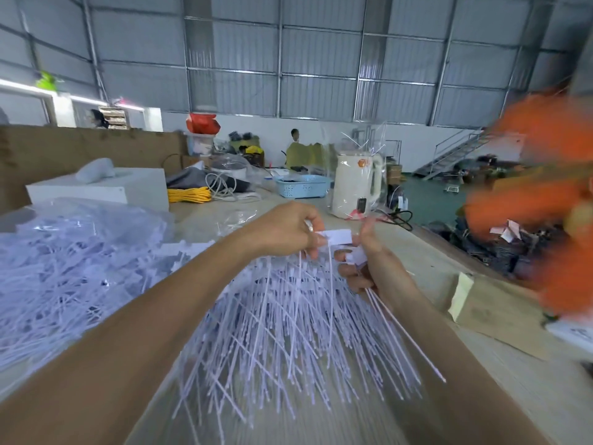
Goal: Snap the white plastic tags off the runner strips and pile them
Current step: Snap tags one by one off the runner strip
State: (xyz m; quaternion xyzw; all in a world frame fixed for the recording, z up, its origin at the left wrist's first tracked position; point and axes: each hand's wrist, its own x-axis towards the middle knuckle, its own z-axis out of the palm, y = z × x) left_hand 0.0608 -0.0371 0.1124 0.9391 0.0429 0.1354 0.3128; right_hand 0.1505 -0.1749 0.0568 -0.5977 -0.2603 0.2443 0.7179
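Note:
A thick spread of white tags with long thin tails (288,335) lies fanned on the table in front of me. My left hand (288,229) pinches the flat head of a white plastic tag (338,236) above that pile. My right hand (369,261) grips the other end of the same white piece, and a few thin white strips (404,332) trail from its palm toward me. A big heap of tangled white runner strips (73,268) fills the table's left side, partly under clear plastic.
A white electric kettle (356,187) in clear wrap stands behind my hands, with a blue basket (301,186), a yellow cord bundle (189,194) and a white box (99,189) further back. Blurred orange material (542,200) hangs at right. A person sits far off.

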